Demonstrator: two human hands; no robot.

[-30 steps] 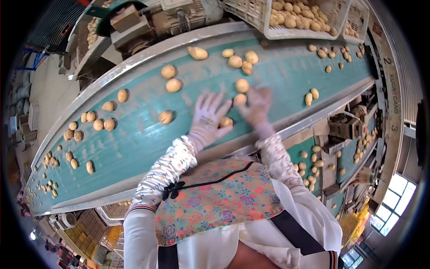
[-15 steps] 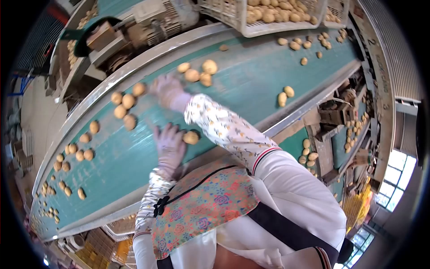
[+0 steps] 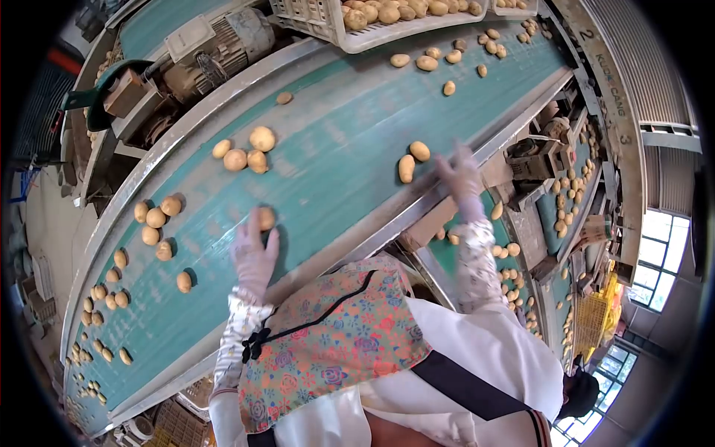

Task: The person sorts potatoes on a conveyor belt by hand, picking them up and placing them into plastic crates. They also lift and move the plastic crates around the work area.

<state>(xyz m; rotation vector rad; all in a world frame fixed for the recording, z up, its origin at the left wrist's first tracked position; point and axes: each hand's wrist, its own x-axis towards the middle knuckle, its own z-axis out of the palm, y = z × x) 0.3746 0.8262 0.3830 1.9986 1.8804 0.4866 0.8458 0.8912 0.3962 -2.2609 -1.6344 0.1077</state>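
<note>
Potatoes lie scattered along a green conveyor belt (image 3: 320, 197). My left hand (image 3: 253, 261), in a pale glove, is over the near part of the belt with its thumb spread away from the fingers. Its fingertips reach a single potato (image 3: 266, 217), which sits beyond the thumb and is not enclosed. My right hand (image 3: 459, 179), also gloved and somewhat blurred, is over the belt's near metal rim with fingers apart. Just left of it lie two potatoes, an elongated one (image 3: 406, 168) and a rounder one (image 3: 419, 151). No potato shows in the right hand.
A white crate (image 3: 387, 33) full of potatoes stands beyond the far rim. Left of it is an electric motor (image 3: 223, 48). A metal rail (image 3: 395, 223) borders the near side. Lower belts with potatoes (image 3: 510, 276) run at the right, and a dark-capped person (image 3: 579, 393) shows lower right.
My right hand has swung from the far middle of the belt to the near rim at right. The potatoes have shifted left and down in view. My left hand has moved slightly left.
</note>
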